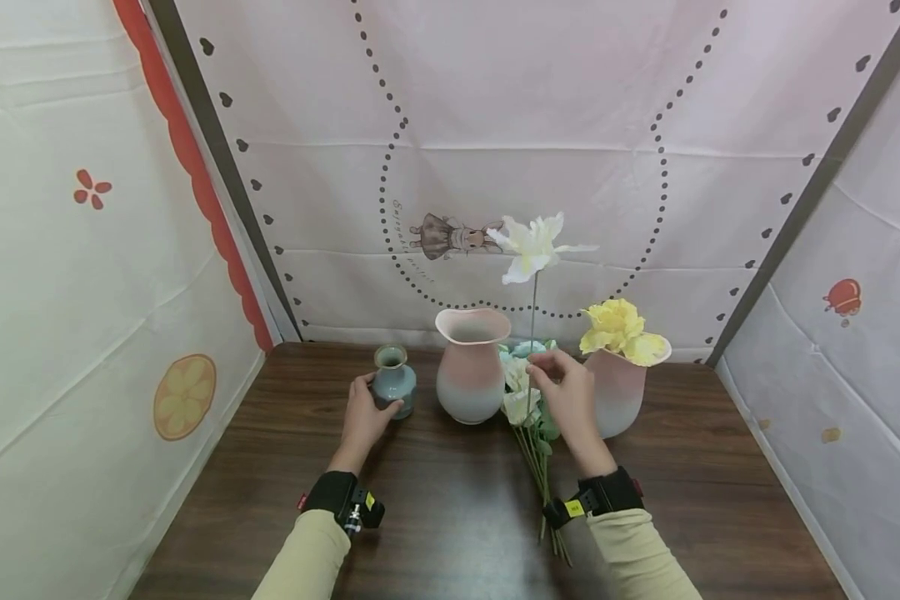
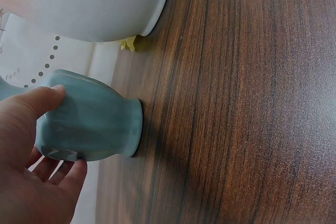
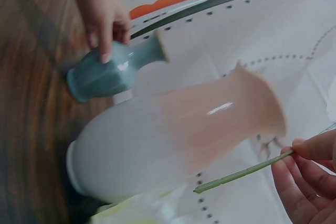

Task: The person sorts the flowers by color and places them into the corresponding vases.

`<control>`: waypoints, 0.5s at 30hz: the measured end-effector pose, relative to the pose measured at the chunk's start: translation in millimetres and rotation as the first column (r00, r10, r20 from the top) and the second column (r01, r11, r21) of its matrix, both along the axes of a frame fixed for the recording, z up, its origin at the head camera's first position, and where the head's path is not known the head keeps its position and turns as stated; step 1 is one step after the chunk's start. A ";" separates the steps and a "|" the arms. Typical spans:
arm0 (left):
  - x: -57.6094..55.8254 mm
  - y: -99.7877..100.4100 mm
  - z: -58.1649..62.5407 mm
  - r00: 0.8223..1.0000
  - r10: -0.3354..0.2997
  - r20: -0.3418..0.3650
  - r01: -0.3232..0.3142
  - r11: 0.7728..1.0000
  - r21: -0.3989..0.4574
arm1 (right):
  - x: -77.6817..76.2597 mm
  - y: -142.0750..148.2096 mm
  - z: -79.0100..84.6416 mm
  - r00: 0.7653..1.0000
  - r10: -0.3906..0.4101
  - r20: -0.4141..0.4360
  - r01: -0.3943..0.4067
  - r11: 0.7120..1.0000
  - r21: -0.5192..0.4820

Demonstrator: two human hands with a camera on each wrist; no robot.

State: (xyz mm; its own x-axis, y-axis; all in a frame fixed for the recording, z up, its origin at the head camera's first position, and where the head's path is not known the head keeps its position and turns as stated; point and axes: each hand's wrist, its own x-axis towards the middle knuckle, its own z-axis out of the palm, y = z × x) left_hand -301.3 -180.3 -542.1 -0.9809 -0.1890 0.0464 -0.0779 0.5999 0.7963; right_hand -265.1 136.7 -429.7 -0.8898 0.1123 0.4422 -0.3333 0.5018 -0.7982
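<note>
A small blue-green vase (image 1: pixel 395 386) stands upright on the table at the left. My left hand (image 1: pixel 362 421) grips its body, thumb (image 2: pixel 44 98) on one side and fingers underneath on the other in the left wrist view. In my right hand (image 1: pixel 570 404), thumb and fingertips pinch the thin green stem (image 3: pixel 241 174) of a white flower (image 1: pixel 531 246). The bloom is held upright above the table, and the stem's cut end hangs free in the right wrist view. Between the hands stands a pink-and-white vase (image 1: pixel 471 371) with a wavy rim.
Below the right hand lies a bunch of white and pale blue flowers (image 1: pixel 521 404), stems toward the front. Behind that hand, a second pink-and-white vase (image 1: pixel 617 396) holds a yellow flower (image 1: pixel 618 329). Printed cloth walls (image 1: pixel 525 100) enclose the brown wooden table (image 1: pixel 435 517).
</note>
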 end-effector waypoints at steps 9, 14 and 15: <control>-1.3 -0.3 -1.2 1.000 0.003 -0.001 -0.003 1.000 -0.007 | -5.7 -5.5 32.7 0.996 0.050 -0.075 -0.055 0.996 -0.068; -2.0 -0.1 -2.3 1.000 0.002 -0.004 -0.002 1.000 -0.012 | -9.7 -8.2 48.5 0.992 0.074 -0.100 -0.082 0.994 -0.079; -1.9 0.0 -2.4 1.000 0.002 -0.005 -0.002 1.000 -0.012 | -11.0 -8.9 51.2 0.991 0.077 -0.106 -0.086 0.993 -0.080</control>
State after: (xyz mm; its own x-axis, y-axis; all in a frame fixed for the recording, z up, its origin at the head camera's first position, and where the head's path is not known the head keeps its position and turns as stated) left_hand -303.2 -180.3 -544.5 -0.9802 -0.1905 0.0535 -0.0753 0.6094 0.7893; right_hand -276.1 127.8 -378.5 -0.8478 0.0821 0.5239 -0.4529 0.4020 -0.7958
